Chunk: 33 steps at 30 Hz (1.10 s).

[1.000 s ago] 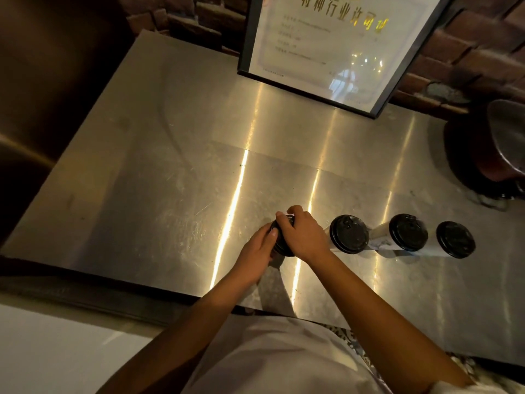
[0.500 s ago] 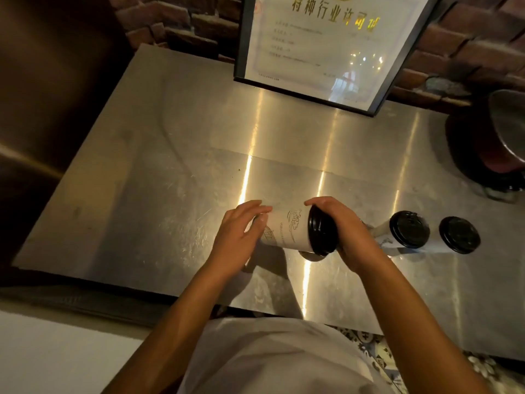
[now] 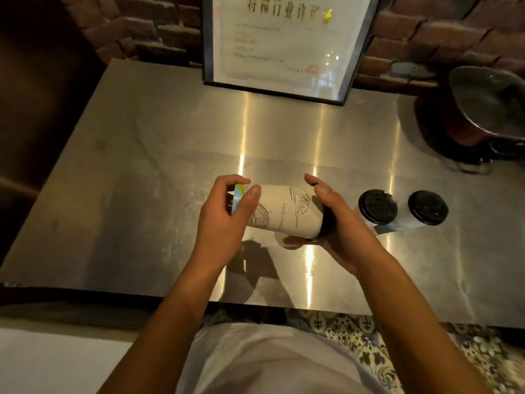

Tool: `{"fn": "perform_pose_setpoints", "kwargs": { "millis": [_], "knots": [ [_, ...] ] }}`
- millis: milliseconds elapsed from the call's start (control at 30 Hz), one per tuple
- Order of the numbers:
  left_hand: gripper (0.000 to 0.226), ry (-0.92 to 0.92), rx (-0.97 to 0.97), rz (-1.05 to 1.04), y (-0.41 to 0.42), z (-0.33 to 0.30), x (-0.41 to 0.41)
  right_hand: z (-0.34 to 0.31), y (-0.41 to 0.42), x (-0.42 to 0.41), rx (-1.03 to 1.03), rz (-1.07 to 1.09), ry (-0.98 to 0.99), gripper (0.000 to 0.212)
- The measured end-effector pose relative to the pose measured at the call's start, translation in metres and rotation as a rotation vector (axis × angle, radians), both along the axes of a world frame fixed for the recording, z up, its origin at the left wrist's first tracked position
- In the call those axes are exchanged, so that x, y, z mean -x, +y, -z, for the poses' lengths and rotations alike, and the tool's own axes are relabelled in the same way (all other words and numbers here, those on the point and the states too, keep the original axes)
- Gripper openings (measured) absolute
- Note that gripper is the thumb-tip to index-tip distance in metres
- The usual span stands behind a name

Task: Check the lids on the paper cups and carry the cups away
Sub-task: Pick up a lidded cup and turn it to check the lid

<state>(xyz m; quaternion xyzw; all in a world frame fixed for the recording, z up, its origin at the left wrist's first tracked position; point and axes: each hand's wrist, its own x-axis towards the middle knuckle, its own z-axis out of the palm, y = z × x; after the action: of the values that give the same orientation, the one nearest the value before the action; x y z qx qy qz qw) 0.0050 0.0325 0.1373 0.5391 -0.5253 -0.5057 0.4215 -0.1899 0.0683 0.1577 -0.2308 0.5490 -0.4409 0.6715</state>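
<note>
A white paper cup [image 3: 284, 207] with line drawings lies on its side in the air above the steel surface [image 3: 142, 166], held between both hands. The left hand [image 3: 224, 223] curls its fingers and thumb round the cup's base end; the right hand [image 3: 338, 231] wraps round the end with the black lid [image 3: 326, 223], mostly hidden by the palm. Just right of the right hand, two more lidded cups [image 3: 376, 207] [image 3: 427, 207] stand upright side by side. A framed certificate [image 3: 284, 44] leans at the far edge, and a dark pot [image 3: 488, 109] sits far right.
</note>
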Motion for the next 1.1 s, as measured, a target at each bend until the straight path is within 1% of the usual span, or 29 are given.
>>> {"fn": "perform_pose_setpoints", "kwargs": {
  "millis": [67,133,200,233,367,433,533,600,667,733,900,967,1033,1100],
  "knots": [
    [0.036,0.001,-0.002,0.003,0.006,-0.005,0.01,-0.001,0.004,0.007,-0.025,0.007,-0.004,0.063],
    [0.032,0.014,-0.008,0.051,0.014,-0.01,0.02,-0.002,0.008,0.014,-0.02,0.038,0.001,0.051],
    [0.04,0.001,0.013,0.111,0.035,-0.017,0.042,-0.001,0.022,0.034,-0.014,0.093,-0.025,0.037],
    [0.044,-0.011,0.037,0.13,0.039,-0.016,0.045,0.0,0.023,0.037,-0.01,0.118,-0.027,0.033],
    [0.057,-0.057,0.131,0.144,0.064,-0.01,0.064,0.001,0.041,0.056,-0.003,0.11,-0.015,0.028],
    [0.055,-0.08,0.266,0.152,0.073,-0.008,0.071,0.0,0.05,0.065,-0.003,0.067,0.008,0.026],
    [0.043,-0.141,0.481,0.174,0.078,-0.009,0.078,-0.002,0.058,0.072,-0.015,0.01,0.04,0.033],
    [0.039,-0.191,0.578,0.162,0.079,-0.009,0.081,-0.004,0.061,0.074,-0.011,0.009,0.028,0.033],
    [0.036,-0.208,0.63,0.122,0.081,-0.007,0.082,-0.004,0.065,0.073,0.007,0.029,0.034,0.028],
    [0.031,-0.177,0.604,0.054,0.082,-0.005,0.083,-0.003,0.068,0.071,0.036,0.068,0.063,0.026],
    [0.024,0.013,0.312,-0.126,0.092,-0.005,0.09,-0.004,0.069,0.064,0.126,0.129,0.181,0.019],
    [0.019,0.052,0.255,-0.166,0.095,-0.008,0.093,-0.004,0.07,0.063,0.182,0.138,0.221,0.018],
    [0.012,0.083,0.231,-0.185,0.095,-0.014,0.096,-0.004,0.072,0.064,0.257,0.147,0.275,0.024],
    [0.013,0.122,0.167,-0.191,0.09,-0.023,0.099,-0.005,0.075,0.063,0.364,0.16,0.366,0.029]
  ]
}}
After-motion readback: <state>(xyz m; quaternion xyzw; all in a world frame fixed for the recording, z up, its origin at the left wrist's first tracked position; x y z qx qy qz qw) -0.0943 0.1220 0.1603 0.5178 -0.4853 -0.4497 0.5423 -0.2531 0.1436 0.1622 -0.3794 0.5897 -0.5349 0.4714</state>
